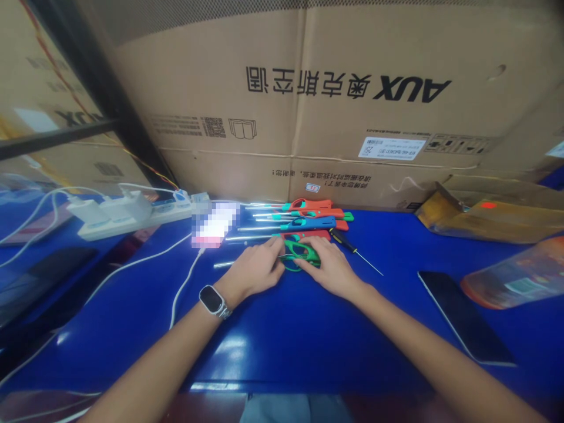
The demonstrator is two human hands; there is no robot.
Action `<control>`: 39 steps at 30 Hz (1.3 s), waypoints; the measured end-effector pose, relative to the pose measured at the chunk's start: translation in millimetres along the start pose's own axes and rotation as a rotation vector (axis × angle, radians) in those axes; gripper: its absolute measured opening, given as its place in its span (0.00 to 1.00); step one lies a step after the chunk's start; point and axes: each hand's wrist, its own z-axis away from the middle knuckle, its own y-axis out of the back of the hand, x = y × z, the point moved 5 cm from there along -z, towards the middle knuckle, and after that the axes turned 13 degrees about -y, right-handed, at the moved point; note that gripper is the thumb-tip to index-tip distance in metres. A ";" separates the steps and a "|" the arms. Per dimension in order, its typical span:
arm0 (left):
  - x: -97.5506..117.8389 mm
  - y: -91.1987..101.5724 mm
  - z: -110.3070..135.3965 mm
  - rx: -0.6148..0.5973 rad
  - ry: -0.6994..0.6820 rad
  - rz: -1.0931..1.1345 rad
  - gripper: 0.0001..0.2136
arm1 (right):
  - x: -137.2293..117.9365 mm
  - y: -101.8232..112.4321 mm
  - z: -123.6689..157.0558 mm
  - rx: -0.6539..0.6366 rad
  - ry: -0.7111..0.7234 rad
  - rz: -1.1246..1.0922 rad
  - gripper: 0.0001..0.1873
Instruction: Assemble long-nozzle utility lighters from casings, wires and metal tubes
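Note:
A green long-nosed lighter (304,254) lies on the blue table (299,329), its metal tube pointing left. Both my hands rest on it. My left hand (255,269), with a watch on the wrist, has its fingers curled against the lighter's left end. My right hand (328,264) lies over the green handle with fingers bent onto it. Just behind them lie several more lighters (308,220) with red, blue and teal handles, side by side.
A thin black screwdriver (352,249) lies right of the lighters. A dark phone (465,317) lies at the right, a power strip (132,214) with chargers and white cables at the left. Large cardboard boxes (335,100) wall off the back.

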 end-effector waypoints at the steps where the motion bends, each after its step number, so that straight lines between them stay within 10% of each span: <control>1: 0.2 -0.1 -0.3 -0.003 0.000 0.000 0.07 | -0.1 0.0 -0.1 0.000 -0.001 0.000 0.18; 14: 3.1 1.1 -0.8 0.040 0.027 0.046 0.13 | -0.4 0.8 -0.2 0.019 0.005 -0.028 0.18; 26: -27.7 -2.3 6.4 0.170 -0.033 0.525 0.10 | 8.0 3.6 0.6 0.026 -0.025 -0.028 0.18; 39: -31.9 12.0 9.3 0.173 0.004 0.447 0.11 | 8.0 5.2 0.9 0.032 -0.014 -0.053 0.18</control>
